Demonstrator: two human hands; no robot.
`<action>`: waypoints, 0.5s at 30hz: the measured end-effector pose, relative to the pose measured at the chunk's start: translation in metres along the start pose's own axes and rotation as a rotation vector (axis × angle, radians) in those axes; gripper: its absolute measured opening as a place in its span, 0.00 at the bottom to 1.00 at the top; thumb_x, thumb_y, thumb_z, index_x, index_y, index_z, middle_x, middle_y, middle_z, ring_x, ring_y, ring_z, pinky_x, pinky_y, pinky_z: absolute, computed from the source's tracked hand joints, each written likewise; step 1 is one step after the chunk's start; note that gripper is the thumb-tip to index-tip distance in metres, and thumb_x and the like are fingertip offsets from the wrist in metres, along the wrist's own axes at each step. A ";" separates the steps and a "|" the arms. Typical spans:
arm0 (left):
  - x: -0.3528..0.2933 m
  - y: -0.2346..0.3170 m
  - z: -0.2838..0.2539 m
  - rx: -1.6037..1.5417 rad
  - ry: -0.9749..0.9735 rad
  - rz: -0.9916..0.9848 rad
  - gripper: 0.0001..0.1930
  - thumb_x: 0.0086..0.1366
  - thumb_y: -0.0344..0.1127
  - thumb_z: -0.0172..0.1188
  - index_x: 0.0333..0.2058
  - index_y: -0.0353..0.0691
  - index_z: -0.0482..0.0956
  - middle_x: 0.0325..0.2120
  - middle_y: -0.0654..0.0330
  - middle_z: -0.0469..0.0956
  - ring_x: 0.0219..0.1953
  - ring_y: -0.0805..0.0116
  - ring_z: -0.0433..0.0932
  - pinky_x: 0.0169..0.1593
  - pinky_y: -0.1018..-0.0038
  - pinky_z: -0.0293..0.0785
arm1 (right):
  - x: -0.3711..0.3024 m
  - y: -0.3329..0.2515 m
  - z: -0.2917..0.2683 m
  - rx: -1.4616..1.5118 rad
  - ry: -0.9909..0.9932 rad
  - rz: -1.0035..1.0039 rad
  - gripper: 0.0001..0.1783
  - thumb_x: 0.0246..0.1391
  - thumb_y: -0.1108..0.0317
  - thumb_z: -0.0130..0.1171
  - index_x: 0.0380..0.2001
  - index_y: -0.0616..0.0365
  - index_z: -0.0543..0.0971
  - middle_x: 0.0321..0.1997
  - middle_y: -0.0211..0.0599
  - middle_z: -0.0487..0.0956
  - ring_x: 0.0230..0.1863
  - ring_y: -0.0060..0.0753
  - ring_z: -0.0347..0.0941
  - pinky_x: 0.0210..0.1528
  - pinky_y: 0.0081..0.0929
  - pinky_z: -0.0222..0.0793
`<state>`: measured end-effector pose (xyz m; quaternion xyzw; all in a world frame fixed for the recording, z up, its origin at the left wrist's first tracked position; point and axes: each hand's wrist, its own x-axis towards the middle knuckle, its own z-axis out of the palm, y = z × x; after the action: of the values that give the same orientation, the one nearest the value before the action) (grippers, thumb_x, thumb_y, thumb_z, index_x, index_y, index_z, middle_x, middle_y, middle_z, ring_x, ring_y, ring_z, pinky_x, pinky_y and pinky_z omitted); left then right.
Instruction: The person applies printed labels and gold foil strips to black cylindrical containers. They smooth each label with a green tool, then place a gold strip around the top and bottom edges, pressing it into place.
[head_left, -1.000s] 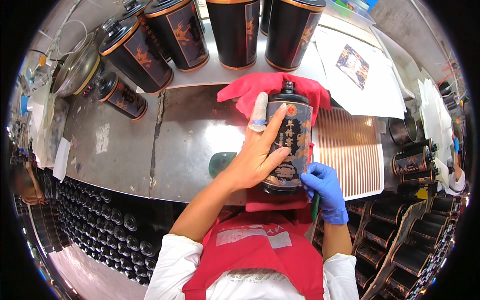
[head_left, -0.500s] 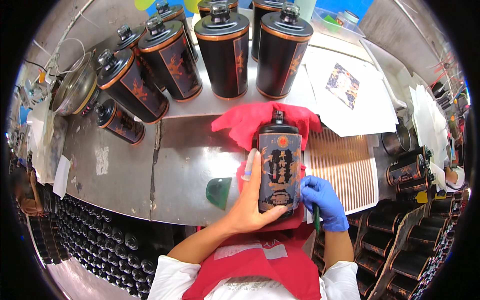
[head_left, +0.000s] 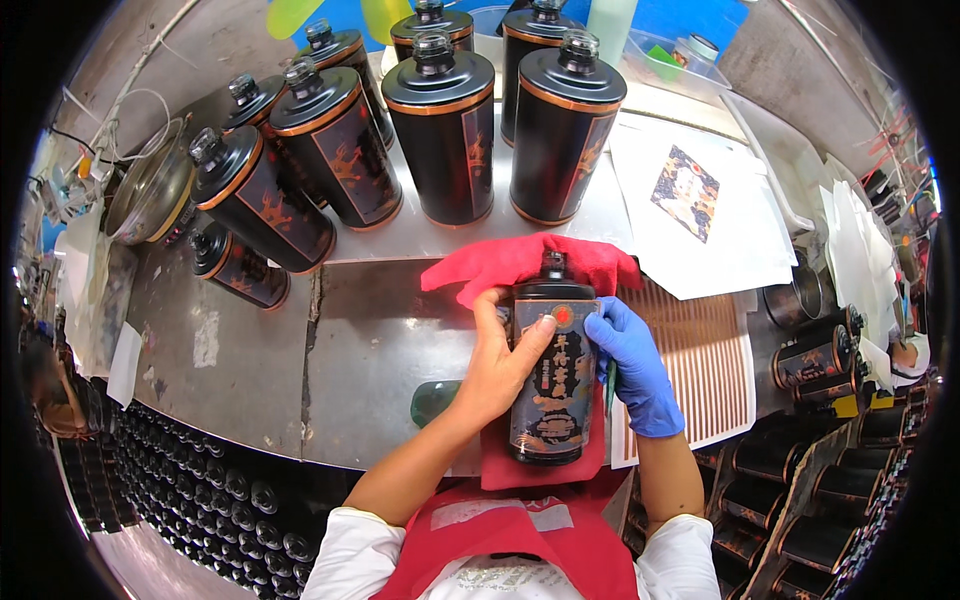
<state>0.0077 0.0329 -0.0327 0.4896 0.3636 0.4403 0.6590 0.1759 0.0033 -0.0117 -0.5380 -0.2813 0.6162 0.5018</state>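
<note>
A black bottle with a dark, ornate label leans across red cloth in front of me, its glass neck pointing away. My bare left hand grips its left side, with the thumb pressed on the label's upper part. My blue-gloved right hand closes on the upper right side, its thumb at the label's edge. A thin green tool sticks out below the gloved fingers; most of it is hidden. Under the bottle and behind its neck is the red cloth. A dark green flat scraper lies left of the bottle, partly behind my left forearm.
Several large black bottles stand along the back, with a smaller bottle at left. On the right are a label on white paper and a striped sheet. Racked bottles fill the lower right; more stand lower left.
My left hand has slid up from the bottle's lower part, and its thumb now lies near the label's top. The gloved right hand has also moved up along the right side.
</note>
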 end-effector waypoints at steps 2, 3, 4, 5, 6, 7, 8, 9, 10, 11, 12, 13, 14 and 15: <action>0.006 -0.005 0.000 -0.049 0.005 0.056 0.30 0.65 0.41 0.55 0.55 0.33 0.47 0.46 0.49 0.65 0.47 0.68 0.68 0.49 0.72 0.67 | 0.004 0.003 0.000 0.113 -0.003 0.007 0.11 0.51 0.65 0.63 0.32 0.56 0.72 0.25 0.22 0.72 0.26 0.13 0.66 0.30 0.12 0.62; 0.004 -0.007 -0.003 -0.045 -0.012 -0.016 0.31 0.65 0.41 0.55 0.55 0.33 0.46 0.46 0.49 0.65 0.48 0.67 0.68 0.50 0.71 0.67 | 0.005 0.003 -0.001 0.169 -0.007 0.008 0.11 0.52 0.65 0.63 0.32 0.56 0.72 0.25 0.22 0.72 0.25 0.13 0.66 0.29 0.12 0.61; 0.000 -0.005 -0.008 -0.042 -0.029 -0.088 0.32 0.65 0.41 0.55 0.56 0.33 0.45 0.47 0.49 0.65 0.48 0.67 0.68 0.51 0.71 0.66 | 0.005 0.002 -0.003 0.155 -0.023 0.039 0.11 0.52 0.65 0.63 0.32 0.56 0.72 0.24 0.22 0.71 0.24 0.13 0.65 0.27 0.12 0.60; -0.006 -0.004 -0.012 -0.035 -0.043 -0.162 0.34 0.64 0.41 0.56 0.57 0.34 0.45 0.48 0.49 0.65 0.49 0.66 0.68 0.52 0.70 0.66 | 0.004 0.002 -0.007 0.144 -0.042 0.073 0.10 0.53 0.65 0.62 0.32 0.56 0.72 0.24 0.22 0.71 0.23 0.13 0.64 0.25 0.12 0.60; -0.013 -0.013 -0.014 -0.074 -0.104 -0.110 0.42 0.62 0.40 0.59 0.62 0.34 0.38 0.54 0.48 0.60 0.55 0.63 0.64 0.58 0.69 0.61 | 0.004 0.003 -0.010 0.133 -0.061 0.107 0.10 0.53 0.65 0.62 0.32 0.55 0.72 0.23 0.21 0.71 0.22 0.12 0.64 0.24 0.12 0.59; -0.018 -0.015 -0.012 -0.087 -0.118 -0.059 0.45 0.60 0.40 0.61 0.63 0.35 0.36 0.56 0.48 0.58 0.57 0.63 0.62 0.59 0.68 0.59 | 0.004 0.006 -0.008 0.083 -0.037 0.055 0.11 0.54 0.63 0.61 0.32 0.55 0.71 0.23 0.21 0.70 0.21 0.12 0.63 0.22 0.12 0.58; -0.023 -0.015 -0.008 -0.099 -0.132 -0.012 0.47 0.59 0.39 0.62 0.64 0.35 0.34 0.58 0.48 0.56 0.59 0.62 0.59 0.61 0.68 0.56 | 0.004 0.011 -0.005 0.036 -0.010 0.005 0.11 0.55 0.61 0.60 0.33 0.54 0.71 0.23 0.21 0.70 0.20 0.11 0.62 0.20 0.11 0.56; -0.026 -0.013 -0.005 -0.112 -0.147 0.034 0.50 0.58 0.39 0.64 0.65 0.36 0.32 0.60 0.49 0.54 0.61 0.61 0.57 0.62 0.68 0.54 | 0.005 0.015 -0.004 -0.012 0.017 -0.044 0.12 0.56 0.59 0.59 0.33 0.54 0.71 0.22 0.21 0.70 0.19 0.11 0.61 0.18 0.11 0.55; -0.028 -0.008 -0.003 -0.144 -0.166 -0.015 0.54 0.55 0.37 0.66 0.65 0.36 0.29 0.62 0.50 0.49 0.63 0.61 0.53 0.63 0.68 0.51 | 0.006 0.016 -0.008 0.007 -0.007 -0.006 0.13 0.57 0.56 0.57 0.33 0.53 0.70 0.22 0.20 0.68 0.17 0.10 0.59 0.16 0.11 0.52; -0.030 -0.008 -0.003 -0.128 -0.180 0.007 0.55 0.55 0.37 0.66 0.65 0.36 0.29 0.62 0.50 0.49 0.63 0.61 0.53 0.63 0.69 0.51 | 0.005 0.013 -0.009 0.025 -0.026 0.028 0.13 0.56 0.56 0.58 0.34 0.53 0.71 0.21 0.20 0.68 0.17 0.10 0.59 0.16 0.11 0.53; -0.031 -0.008 -0.002 -0.112 -0.196 0.028 0.55 0.55 0.38 0.67 0.65 0.36 0.29 0.63 0.50 0.49 0.63 0.61 0.53 0.63 0.69 0.51 | 0.003 0.009 -0.010 0.044 -0.043 0.063 0.13 0.56 0.56 0.59 0.34 0.53 0.71 0.21 0.19 0.67 0.17 0.10 0.59 0.16 0.11 0.53; -0.032 -0.008 -0.002 -0.097 -0.213 0.049 0.56 0.55 0.38 0.67 0.65 0.36 0.29 0.63 0.49 0.48 0.64 0.61 0.53 0.63 0.69 0.51 | 0.001 0.006 -0.012 0.063 -0.058 0.097 0.14 0.55 0.56 0.59 0.35 0.53 0.71 0.21 0.19 0.67 0.17 0.10 0.59 0.16 0.11 0.53; -0.036 -0.009 -0.002 -0.087 -0.211 0.039 0.55 0.55 0.38 0.66 0.65 0.36 0.28 0.63 0.49 0.48 0.64 0.61 0.52 0.64 0.68 0.50 | 0.000 0.005 -0.015 0.146 -0.110 0.133 0.15 0.52 0.62 0.62 0.39 0.56 0.71 0.22 0.19 0.66 0.20 0.10 0.60 0.18 0.10 0.55; -0.040 -0.010 -0.004 -0.077 -0.210 0.029 0.55 0.55 0.38 0.66 0.65 0.36 0.28 0.63 0.49 0.48 0.64 0.61 0.51 0.64 0.68 0.49 | -0.006 0.007 -0.016 0.088 -0.099 0.095 0.15 0.52 0.63 0.61 0.40 0.57 0.71 0.23 0.19 0.67 0.20 0.09 0.60 0.19 0.09 0.55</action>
<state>-0.0074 -0.0051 -0.0418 0.5127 0.2683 0.4094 0.7054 0.1888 -0.0075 -0.0196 -0.4971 -0.2523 0.6769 0.4806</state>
